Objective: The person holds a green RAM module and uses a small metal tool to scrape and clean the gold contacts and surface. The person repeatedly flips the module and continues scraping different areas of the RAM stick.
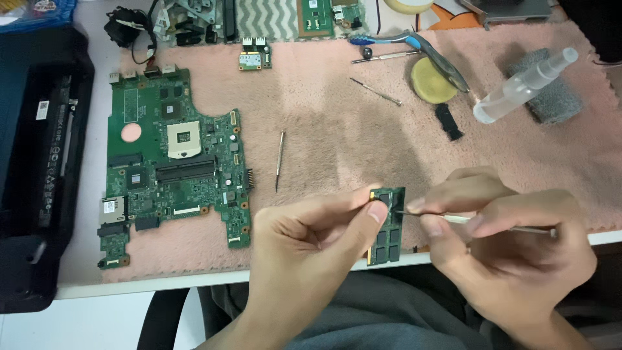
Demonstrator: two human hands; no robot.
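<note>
a big pink towel (337, 116) covers the table, and a black laptop case (39, 162) sits at its far left side. on the towel lies a large green board (175, 162) full of tiny parts. further right are a clear spray bottle (521, 87) lying on its side, a round yellow sponge (433, 81), blue-handled pliers (421, 48) and a thin screwdriver (279, 159) lying alone.

the small green memory stick (387, 227) is up in the air near the table's front edge, over the person's lap. the left hand (304, 253) pinches it by its top corner between thumb and finger. the right hand (512, 240) is curled tight around a thin metal tool (479, 223), held like a pencil, and its tip touches the stick's upper part.

to do this well, i think the left hand should keep the stick very steady, and the right hand should press only softly, so the tip does not slip or scratch the little black chips. both wrists are bent inward, close together.
</note>
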